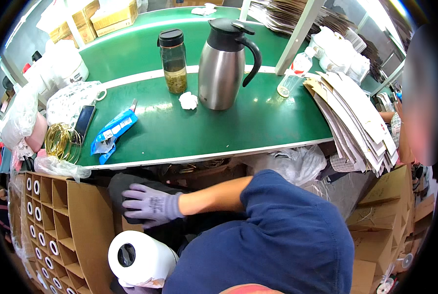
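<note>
White cylinder (153,259), just one, meets left fingers (136,289), grip unclear; right fingers (133,195) spread, holding nothing.

Two hands (153,203), one held white cylinder (153,259), one jug (221,76), two bottles (175,66) (one black-capped).

The left hand (131,289) is mostly hidden beneath the white cylinder (153,259) and cut by the lower edge, so how its fingers close cannot be told; its forearm is hidden too. The cylinder's underside is out of sight. Just beyond the grip, the printing on the right hand's glove (161,206) is too small to read. Left of the grip, the divided carton (91,215) runs off the lower edge. Far to the grip's right, a blurred patch covers part of a co-worker (404,142).
</note>
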### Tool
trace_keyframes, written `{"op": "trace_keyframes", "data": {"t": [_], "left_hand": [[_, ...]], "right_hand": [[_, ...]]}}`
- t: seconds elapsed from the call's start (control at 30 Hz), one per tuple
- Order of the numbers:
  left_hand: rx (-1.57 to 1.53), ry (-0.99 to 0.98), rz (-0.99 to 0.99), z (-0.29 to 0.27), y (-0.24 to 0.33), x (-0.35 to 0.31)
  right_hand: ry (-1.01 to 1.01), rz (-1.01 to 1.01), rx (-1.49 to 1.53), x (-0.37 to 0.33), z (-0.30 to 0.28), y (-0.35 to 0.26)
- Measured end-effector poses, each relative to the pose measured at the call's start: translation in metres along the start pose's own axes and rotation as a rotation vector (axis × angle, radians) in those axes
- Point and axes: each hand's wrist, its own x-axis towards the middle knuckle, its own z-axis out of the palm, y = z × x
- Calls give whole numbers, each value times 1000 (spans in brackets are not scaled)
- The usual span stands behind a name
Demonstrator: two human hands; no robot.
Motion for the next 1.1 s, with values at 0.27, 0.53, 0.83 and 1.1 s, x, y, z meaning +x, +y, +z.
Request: {"op": "trace_keyframes", "data": {"t": [0.27,0.53,0.83,1.1], "left_hand": [[22,26,2,-8,-3,-5],[-35,77,-56,-76,-85,-15],[-46,57,28,-10,6,-19],[-125,70,65,-16,10,-47]], "right_hand": [[-649,616,314,122,55,96],[-77,685,551,-40,-81,9],[1193,1397,-1026,-267,-343,108],[1207,1310,-625,-283,-369,189]]}}
